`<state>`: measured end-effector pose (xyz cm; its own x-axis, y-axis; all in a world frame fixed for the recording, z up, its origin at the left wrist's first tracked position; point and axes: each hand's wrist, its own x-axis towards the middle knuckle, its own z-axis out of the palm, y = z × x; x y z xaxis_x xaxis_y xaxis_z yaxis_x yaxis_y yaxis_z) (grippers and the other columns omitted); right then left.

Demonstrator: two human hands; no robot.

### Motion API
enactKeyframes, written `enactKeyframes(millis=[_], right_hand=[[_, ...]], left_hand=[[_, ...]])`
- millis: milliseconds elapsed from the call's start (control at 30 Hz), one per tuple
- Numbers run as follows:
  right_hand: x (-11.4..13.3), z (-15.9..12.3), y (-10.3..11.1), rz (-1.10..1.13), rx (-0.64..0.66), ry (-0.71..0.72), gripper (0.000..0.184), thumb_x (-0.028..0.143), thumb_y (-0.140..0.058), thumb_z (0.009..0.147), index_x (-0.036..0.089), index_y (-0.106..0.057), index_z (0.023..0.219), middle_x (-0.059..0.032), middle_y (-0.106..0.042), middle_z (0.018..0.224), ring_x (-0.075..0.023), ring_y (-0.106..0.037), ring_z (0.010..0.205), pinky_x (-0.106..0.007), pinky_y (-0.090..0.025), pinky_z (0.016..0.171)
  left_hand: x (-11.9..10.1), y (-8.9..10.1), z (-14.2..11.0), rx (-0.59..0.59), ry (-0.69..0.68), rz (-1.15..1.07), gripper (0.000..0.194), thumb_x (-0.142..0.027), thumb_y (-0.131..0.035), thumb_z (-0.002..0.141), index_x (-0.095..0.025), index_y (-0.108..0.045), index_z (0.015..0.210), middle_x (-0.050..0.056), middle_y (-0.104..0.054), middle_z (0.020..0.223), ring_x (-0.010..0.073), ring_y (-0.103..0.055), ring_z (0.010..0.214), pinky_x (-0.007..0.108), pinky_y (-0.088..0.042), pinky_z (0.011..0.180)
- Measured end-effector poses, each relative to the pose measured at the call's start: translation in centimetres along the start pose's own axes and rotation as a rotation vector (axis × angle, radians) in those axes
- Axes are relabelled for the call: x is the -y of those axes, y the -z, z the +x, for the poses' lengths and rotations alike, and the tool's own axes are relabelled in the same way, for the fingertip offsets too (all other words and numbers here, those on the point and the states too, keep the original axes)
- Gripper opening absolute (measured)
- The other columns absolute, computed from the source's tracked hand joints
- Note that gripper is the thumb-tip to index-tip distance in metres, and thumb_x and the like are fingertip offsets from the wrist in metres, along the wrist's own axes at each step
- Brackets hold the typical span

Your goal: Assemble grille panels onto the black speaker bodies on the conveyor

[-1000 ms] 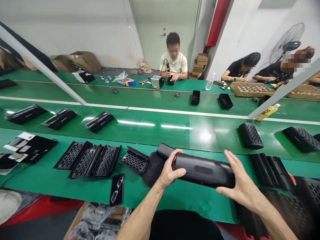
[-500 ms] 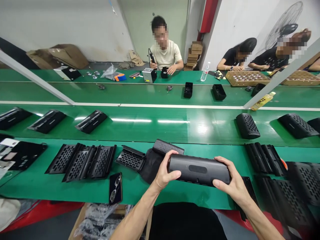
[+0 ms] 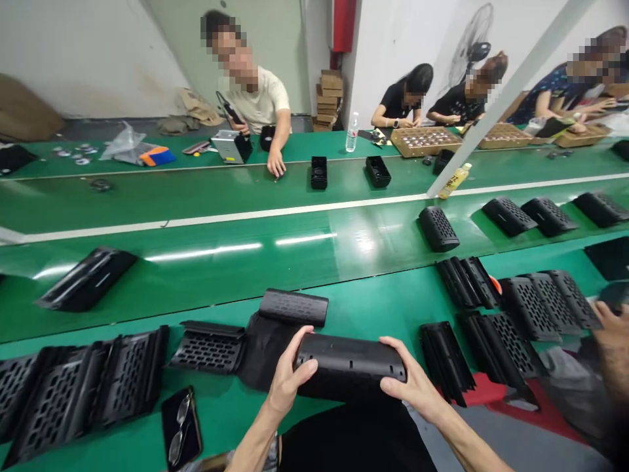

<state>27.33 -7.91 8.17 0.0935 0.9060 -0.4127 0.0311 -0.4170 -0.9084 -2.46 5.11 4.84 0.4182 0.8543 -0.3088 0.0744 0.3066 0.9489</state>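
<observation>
A long black plastic housing point(image 3: 351, 367) is held level above the near edge of the green bench. My left hand point(image 3: 289, 373) grips its left end, thumb on the near face and fingers behind. Its right end is clasped the same way by my right hand point(image 3: 410, 380). Small slots run along the side facing me. Just beyond it lies a black cloth point(image 3: 260, 357), with a perforated black cover point(image 3: 293, 308) on its far edge. Another perforated cover point(image 3: 209, 347) rests to the left, touching the cloth or nearly so.
Perforated panels point(image 3: 83, 387) line the bench at left, near a phone with glasses on it point(image 3: 181, 423). More covers point(image 3: 533, 305) stand at right, beside another person's hand point(image 3: 612, 328). Shells ride on the green conveyor point(image 3: 275, 262). Co-workers sit across, one reaching forward point(image 3: 276, 160).
My view has swung to the right. Both hands have rolled the housing, so a slotted side faces me instead of the oval-marked one. The co-worker opposite has reached an arm toward the belt.
</observation>
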Motion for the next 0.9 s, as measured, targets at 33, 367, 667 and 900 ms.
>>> enactKeyframes(millis=[33,367,667,900], right_hand=[[-0.5,-0.1,0.1,0.009,0.0,-0.019,0.088,0.074,-0.077,0.079,0.027,-0.052,0.149,-0.0112,-0.067,0.131,-0.0344,-0.067,0.116,-0.048,-0.052,0.102],[-4.4,9.4,1.6,0.547,-0.254,-0.16,0.079,0.069,-0.089,0.069,0.025,-0.066,0.13,-0.0135,-0.072,0.132,-0.0371,-0.067,0.125,-0.057,-0.052,0.108],[0.5,35.2,7.8,0.567,-0.513,-0.297,0.065,0.074,-0.063,0.094,0.019,-0.055,0.129,-0.0153,-0.072,0.112,-0.0264,-0.076,0.089,-0.053,-0.068,0.08],[-0.8,36.2,11.9,0.207,-0.573,-0.34,0.066,0.065,-0.072,0.09,0.016,-0.059,0.132,-0.02,-0.07,0.123,-0.0215,-0.074,0.077,-0.041,-0.069,0.067]], left_hand=[[0.2,-0.2,0.3,0.005,0.032,0.018,0.076,-0.062,-0.075,0.084,-0.022,-0.059,0.147,0.01,-0.061,0.152,0.0428,-0.049,0.146,0.05,-0.035,0.125],[-3.7,-2.2,6.1,-0.174,-0.004,-0.333,0.073,-0.06,-0.066,0.096,-0.033,-0.043,0.159,0.013,-0.035,0.173,0.0391,-0.046,0.151,0.055,-0.049,0.116],[0.4,-2.5,3.2,-0.348,0.261,-0.265,0.056,-0.063,-0.079,0.084,-0.02,-0.076,0.121,0.014,-0.072,0.132,0.0362,-0.064,0.13,0.043,-0.061,0.1],[3.5,-2.3,1.7,-0.49,0.312,-0.246,0.057,-0.065,-0.084,0.077,-0.017,-0.078,0.108,0.014,-0.075,0.116,0.0306,-0.071,0.109,0.037,-0.062,0.085]])
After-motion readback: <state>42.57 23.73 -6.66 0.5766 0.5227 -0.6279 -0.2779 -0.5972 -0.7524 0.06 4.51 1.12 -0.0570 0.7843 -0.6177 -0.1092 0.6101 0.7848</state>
